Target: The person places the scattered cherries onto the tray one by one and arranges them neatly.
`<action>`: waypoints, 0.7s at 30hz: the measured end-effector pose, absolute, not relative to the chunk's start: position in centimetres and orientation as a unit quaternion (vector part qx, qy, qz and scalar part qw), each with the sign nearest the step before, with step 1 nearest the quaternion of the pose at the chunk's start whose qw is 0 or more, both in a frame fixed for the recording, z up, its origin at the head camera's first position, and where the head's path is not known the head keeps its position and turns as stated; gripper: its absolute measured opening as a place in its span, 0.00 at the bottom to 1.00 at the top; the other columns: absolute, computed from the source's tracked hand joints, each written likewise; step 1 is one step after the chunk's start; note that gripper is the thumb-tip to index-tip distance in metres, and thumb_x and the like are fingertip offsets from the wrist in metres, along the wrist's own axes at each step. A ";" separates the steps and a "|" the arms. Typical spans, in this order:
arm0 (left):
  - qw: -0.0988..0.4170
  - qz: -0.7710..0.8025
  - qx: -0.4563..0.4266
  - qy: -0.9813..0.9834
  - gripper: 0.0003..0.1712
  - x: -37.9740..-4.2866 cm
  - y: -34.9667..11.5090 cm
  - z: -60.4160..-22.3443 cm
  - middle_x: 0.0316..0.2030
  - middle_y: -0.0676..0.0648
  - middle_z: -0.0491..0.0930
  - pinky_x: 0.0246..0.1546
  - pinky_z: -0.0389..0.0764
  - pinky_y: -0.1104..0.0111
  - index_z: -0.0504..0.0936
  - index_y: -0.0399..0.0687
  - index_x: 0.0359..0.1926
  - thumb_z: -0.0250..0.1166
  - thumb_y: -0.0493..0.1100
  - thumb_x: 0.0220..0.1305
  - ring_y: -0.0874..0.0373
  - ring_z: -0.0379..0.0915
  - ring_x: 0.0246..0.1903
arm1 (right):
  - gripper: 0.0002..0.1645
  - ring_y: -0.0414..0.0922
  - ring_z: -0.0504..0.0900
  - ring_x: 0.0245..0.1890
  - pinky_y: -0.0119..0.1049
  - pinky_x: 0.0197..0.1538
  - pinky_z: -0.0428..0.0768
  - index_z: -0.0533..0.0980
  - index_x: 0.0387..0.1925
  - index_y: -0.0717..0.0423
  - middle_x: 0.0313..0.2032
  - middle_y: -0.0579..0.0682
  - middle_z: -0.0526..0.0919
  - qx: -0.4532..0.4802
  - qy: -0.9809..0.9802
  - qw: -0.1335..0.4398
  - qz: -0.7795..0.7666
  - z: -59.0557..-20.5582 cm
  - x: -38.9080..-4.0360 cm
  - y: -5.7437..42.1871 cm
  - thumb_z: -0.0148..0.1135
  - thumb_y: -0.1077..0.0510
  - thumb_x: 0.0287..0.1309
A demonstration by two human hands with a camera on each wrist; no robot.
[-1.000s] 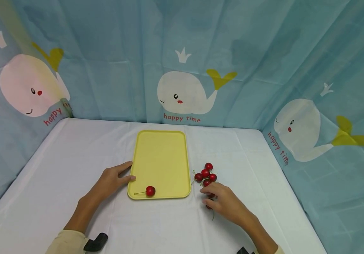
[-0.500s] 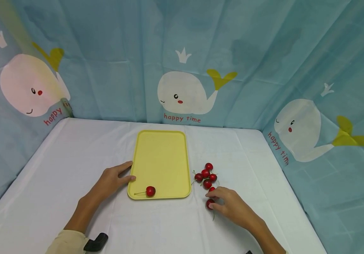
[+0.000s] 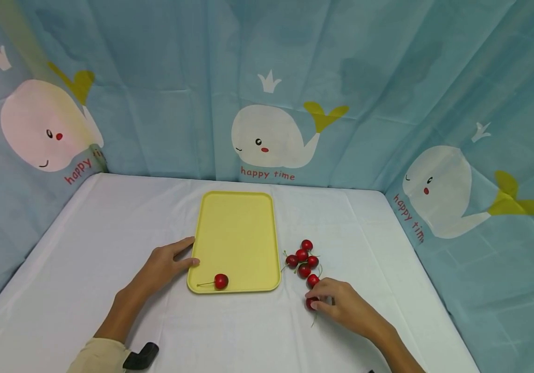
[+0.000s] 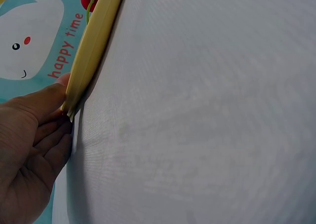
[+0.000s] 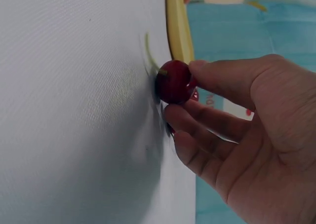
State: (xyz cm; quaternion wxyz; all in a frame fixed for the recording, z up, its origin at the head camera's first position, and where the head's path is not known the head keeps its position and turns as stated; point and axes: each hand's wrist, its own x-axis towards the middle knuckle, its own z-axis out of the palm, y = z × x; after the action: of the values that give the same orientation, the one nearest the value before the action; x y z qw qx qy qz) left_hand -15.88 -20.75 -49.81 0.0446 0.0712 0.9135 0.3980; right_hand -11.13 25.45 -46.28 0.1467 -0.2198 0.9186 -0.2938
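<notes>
Cherry [image 5: 174,82] pinched by right hand [image 3: 346,305], its fingers curled.

Red "happy time" lettering [image 3: 267,173] under centre whale [image 3: 269,137] on blue curtain [image 3: 155,129]; left copy [image 3: 84,167], right copy [image 3: 408,218] partly legible.

The left forearm [image 3: 119,315] slanted forward and inward, and the left hand [image 3: 166,265] reached out with its thumb [image 3: 186,263] and forefinger [image 3: 182,244] spread apart. The right forearm [image 3: 394,346] angled in from the opposite side; the right hand [image 3: 338,303] was bent into a pinch, the remaining fingers [image 5: 190,147] loosely curled.
</notes>
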 end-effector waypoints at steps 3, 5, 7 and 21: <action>0.043 0.396 0.073 0.914 0.45 -15.9 -20.7 -49.9 0.75 0.35 0.69 0.75 0.66 0.38 0.69 0.40 0.78 0.74 0.54 0.68 0.33 0.60 0.77 | 0.13 0.35 0.81 0.45 0.36 0.53 0.87 0.88 0.52 0.44 0.44 0.31 0.84 -0.218 0.920 0.154 -0.286 -46.3 -11.1 25.6 0.72 0.52 0.67; 0.043 0.394 0.072 0.915 0.45 -15.9 -20.7 -49.9 0.75 0.35 0.69 0.75 0.66 0.38 0.69 0.40 0.78 0.74 0.54 0.68 0.32 0.60 0.77 | 0.15 0.35 0.80 0.44 0.34 0.50 0.87 0.87 0.53 0.45 0.44 0.32 0.84 -0.218 0.919 0.164 -0.286 -46.3 -11.0 25.7 0.74 0.52 0.66; 0.043 0.394 0.072 0.915 0.45 -15.9 -20.8 -49.9 0.75 0.35 0.69 0.75 0.66 0.38 0.69 0.40 0.78 0.74 0.54 0.68 0.32 0.60 0.77 | 0.17 0.35 0.79 0.42 0.31 0.47 0.86 0.86 0.54 0.46 0.43 0.33 0.84 -0.216 0.916 0.173 -0.289 -46.4 -10.9 25.7 0.75 0.53 0.64; 0.040 0.393 0.070 0.916 0.45 -15.9 -20.8 -50.0 0.75 0.35 0.69 0.75 0.66 0.38 0.68 0.40 0.78 0.75 0.53 0.68 0.32 0.60 0.77 | 0.15 0.34 0.79 0.39 0.28 0.44 0.85 0.88 0.52 0.38 0.41 0.32 0.84 -0.206 0.910 0.167 -0.318 -46.6 -10.9 25.4 0.76 0.51 0.65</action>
State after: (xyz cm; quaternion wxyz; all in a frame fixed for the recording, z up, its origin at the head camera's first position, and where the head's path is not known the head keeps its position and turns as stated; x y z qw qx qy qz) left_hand -15.94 -20.75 -50.04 0.0405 0.0697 0.9158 0.3934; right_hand -10.93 25.42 -46.59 0.1674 -0.2060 0.9102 -0.3180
